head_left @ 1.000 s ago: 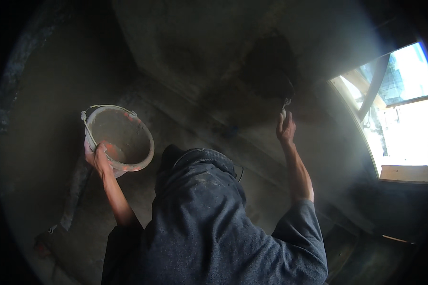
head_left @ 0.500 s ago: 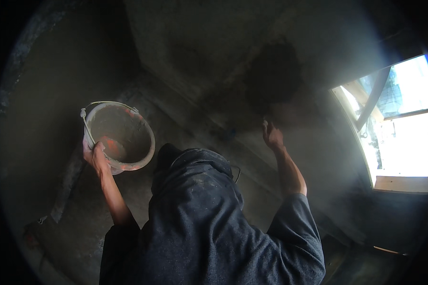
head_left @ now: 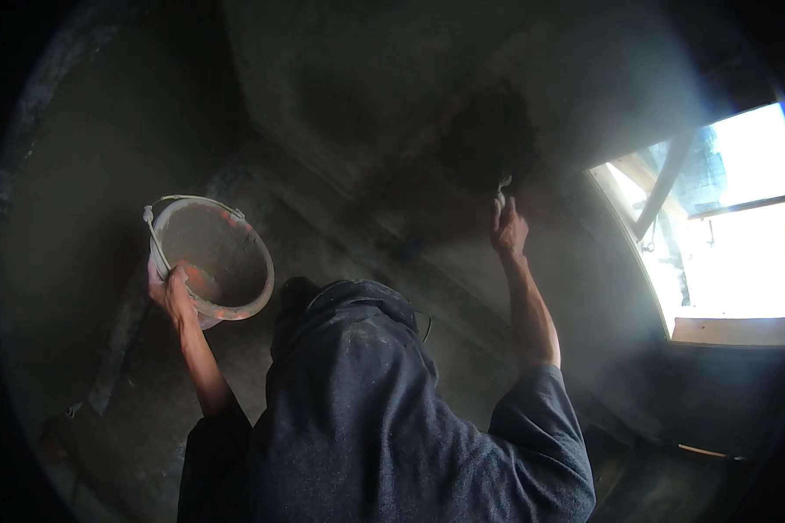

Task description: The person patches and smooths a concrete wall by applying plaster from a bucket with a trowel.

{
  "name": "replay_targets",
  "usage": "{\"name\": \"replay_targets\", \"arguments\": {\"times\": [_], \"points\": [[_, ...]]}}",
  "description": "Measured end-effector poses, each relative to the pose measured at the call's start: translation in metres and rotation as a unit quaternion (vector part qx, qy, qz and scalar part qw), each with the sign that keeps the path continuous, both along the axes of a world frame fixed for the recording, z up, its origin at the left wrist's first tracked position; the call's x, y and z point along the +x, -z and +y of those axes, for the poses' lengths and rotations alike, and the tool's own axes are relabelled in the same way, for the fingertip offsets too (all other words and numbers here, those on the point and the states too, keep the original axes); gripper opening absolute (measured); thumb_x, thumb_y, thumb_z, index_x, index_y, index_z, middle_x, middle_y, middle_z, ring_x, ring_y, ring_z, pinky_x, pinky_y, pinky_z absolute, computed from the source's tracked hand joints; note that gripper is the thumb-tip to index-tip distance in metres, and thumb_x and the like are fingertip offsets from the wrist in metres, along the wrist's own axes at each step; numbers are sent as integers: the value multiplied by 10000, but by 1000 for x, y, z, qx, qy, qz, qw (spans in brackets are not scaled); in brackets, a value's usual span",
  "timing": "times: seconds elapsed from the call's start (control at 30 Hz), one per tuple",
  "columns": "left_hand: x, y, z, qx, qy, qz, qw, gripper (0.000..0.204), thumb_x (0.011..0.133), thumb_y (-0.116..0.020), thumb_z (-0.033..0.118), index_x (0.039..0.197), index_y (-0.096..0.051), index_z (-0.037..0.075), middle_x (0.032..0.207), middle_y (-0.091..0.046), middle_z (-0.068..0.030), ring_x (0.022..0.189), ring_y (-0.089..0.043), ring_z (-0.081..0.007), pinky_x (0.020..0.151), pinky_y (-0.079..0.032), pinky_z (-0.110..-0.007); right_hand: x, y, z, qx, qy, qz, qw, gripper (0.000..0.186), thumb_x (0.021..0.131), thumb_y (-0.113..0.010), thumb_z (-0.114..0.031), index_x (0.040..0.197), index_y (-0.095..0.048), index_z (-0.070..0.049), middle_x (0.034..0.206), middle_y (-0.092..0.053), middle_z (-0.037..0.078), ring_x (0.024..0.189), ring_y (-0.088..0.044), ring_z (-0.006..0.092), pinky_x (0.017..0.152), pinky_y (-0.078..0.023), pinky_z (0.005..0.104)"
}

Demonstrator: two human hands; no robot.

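On the left my left hand [head_left: 173,294] grips the rim of a pale, round bucket [head_left: 266,279], thumb inside and fingers beneath. The bucket is tilted, so its mortar-smeared inside shows, with a reddish patch low on the wall. Its wire handle [head_left: 194,197] rests up at the far rim. My right hand [head_left: 508,230] is stretched forward on the right, closed round what looks like a trowel [head_left: 503,185]. A pale grip and curved metal neck stick out past the fingers; its blade cannot be made out against a dark, damp-looking patch [head_left: 488,131] on the wall.
A bright window opening [head_left: 741,253] with a wooden sill board [head_left: 733,332] lies at the right. A rough grey wall [head_left: 349,96] fills the far side. At the left a pale board-like strip [head_left: 113,366] lies low in the dimness.
My right hand has moved slightly farther forward and turned, so the tool now shows beyond its fingers, near the dark patch. My left hand still holds the bucket, little changed.
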State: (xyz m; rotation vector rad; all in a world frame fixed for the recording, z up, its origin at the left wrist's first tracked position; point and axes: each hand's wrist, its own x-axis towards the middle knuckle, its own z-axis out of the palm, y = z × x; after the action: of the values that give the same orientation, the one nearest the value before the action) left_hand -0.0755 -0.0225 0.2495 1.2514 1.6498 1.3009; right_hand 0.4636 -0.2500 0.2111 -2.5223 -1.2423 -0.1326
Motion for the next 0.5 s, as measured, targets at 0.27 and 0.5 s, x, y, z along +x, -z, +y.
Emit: {"name": "replay_targets", "arguments": {"times": [0.27, 0.5], "points": [[1, -2, 7, 1, 3, -27, 1000, 561, 675, -504, 0, 1232, -570, 1, 1038, -657, -121, 902, -612, -220, 809, -474, -309, -23, 99, -37, -300, 11, 159, 940, 556, 946, -371, -497, 1166, -552, -19, 940, -646, 277, 946, -621, 421, 825, -482, 507], [6, 0, 4, 15, 24, -5, 1000, 566, 665, -517, 7, 1228, -573, 15, 1007, -660, -123, 853, -616, -218, 769, -486, -315, -3, 10, -5, -41, -69, -32, 996, 378, 939, -503, -355, 1087, -521, -7, 737, -650, 188, 744, -640, 368, 829, -451, 498]]}}
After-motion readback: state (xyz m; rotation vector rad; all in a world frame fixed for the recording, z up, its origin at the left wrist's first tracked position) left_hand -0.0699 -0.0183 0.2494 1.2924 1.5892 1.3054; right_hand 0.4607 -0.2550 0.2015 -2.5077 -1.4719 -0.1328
